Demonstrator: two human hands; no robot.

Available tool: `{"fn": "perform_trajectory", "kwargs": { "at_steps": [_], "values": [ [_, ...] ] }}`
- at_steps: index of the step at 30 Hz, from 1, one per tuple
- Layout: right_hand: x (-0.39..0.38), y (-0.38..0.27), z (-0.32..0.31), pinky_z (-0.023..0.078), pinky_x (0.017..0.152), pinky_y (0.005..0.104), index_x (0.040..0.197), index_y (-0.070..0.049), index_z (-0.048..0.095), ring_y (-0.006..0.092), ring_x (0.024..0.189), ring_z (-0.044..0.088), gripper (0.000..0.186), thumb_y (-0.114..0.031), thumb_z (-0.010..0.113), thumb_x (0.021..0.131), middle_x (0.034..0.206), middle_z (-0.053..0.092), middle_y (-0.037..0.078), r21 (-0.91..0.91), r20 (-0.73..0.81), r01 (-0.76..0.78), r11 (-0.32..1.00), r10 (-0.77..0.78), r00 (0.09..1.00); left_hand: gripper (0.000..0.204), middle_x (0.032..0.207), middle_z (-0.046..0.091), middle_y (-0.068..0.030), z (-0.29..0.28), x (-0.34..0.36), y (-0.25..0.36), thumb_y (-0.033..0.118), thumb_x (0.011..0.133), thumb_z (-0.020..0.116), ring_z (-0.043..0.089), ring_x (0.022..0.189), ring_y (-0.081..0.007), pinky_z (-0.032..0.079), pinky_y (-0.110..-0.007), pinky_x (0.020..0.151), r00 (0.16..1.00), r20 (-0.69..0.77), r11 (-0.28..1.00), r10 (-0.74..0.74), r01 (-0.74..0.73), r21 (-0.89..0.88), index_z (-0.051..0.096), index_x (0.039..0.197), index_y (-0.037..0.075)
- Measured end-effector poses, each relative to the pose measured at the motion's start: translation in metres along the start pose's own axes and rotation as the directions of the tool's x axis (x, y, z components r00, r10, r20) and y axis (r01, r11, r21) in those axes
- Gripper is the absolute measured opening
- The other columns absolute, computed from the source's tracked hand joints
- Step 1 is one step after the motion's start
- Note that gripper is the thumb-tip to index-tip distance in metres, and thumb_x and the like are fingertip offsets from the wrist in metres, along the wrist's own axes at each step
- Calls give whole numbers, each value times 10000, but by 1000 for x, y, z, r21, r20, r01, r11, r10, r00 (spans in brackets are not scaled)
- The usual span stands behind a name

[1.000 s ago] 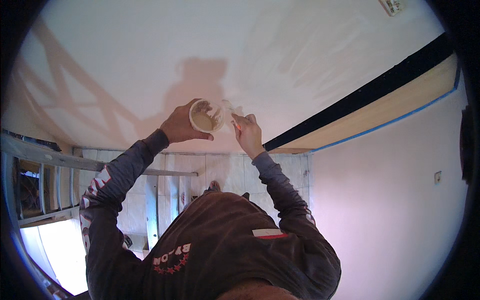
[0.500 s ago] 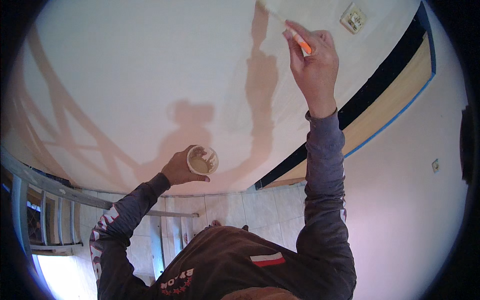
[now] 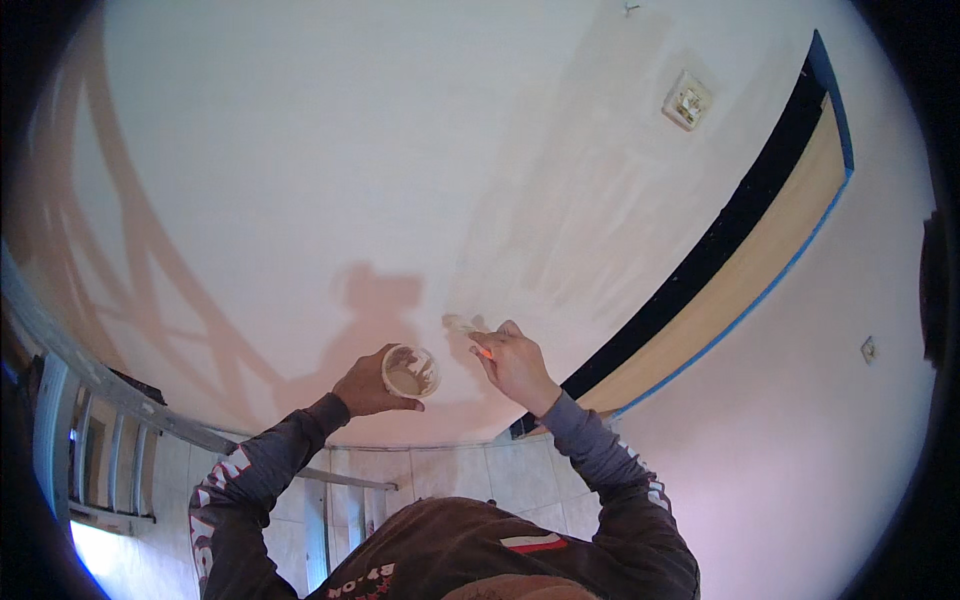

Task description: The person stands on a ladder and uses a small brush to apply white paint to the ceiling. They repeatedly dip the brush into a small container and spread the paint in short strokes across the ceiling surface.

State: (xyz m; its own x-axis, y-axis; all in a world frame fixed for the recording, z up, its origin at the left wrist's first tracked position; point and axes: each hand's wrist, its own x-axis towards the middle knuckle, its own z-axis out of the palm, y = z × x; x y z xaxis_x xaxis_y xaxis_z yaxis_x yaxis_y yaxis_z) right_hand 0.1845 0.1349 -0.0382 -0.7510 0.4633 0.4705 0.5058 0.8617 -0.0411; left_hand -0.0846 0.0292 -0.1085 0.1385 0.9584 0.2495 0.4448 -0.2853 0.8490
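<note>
My left hand (image 3: 367, 384) is wrapped round a small white tub (image 3: 411, 372) with beige paint in the bottom and smeared up its inner side. Just right of the tub, my right hand (image 3: 518, 366) grips a paintbrush (image 3: 459, 324) by its orange handle. The brush's pale bristles point up and left, level with a low part of the wall (image 3: 300, 180); whether they touch it I cannot tell. Darker, streaky patches, wet-looking, spread over the wall above my right hand.
A wall switch or socket box (image 3: 688, 101) sits at the upper right. A dark-edged wooden door frame (image 3: 740, 270) with blue tape runs down the right side. A metal ladder (image 3: 130, 385) stands at the left, over pale floor tiles (image 3: 455, 470). A second small box (image 3: 869, 349) is far right.
My right hand has come down from high on the wall with the brush and is now close to the tub. The left hand still holds the tub, slightly lower in view.
</note>
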Motion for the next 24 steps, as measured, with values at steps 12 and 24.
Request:
{"fn": "perform_trajectory", "kwargs": {
  "at_steps": [12,24],
  "values": [
    [175,12,-246,514,695,456,1077,-193,779,364,797,641,215,-292,692,908,816,614,185,-276,-367,40,960,-143,919,964,1276,666,-149,-2,-4,-2,452,635,961,648,1199,-289,511,-396,1042,1000,-8,1000,-2,2,26,506,1367,21],
    [253,-19,-357,544,678,388,1032,-30,764,303,737,683,163,-134,699,924,880,722,201,-572,-648,74,817,-506,569,990,1313,648,-136,-3,-3,2,418,611,984,630,1227,-265,503,-386,1054,998,2,998,-60,60,-21,500,1385,36]
  ]
}}
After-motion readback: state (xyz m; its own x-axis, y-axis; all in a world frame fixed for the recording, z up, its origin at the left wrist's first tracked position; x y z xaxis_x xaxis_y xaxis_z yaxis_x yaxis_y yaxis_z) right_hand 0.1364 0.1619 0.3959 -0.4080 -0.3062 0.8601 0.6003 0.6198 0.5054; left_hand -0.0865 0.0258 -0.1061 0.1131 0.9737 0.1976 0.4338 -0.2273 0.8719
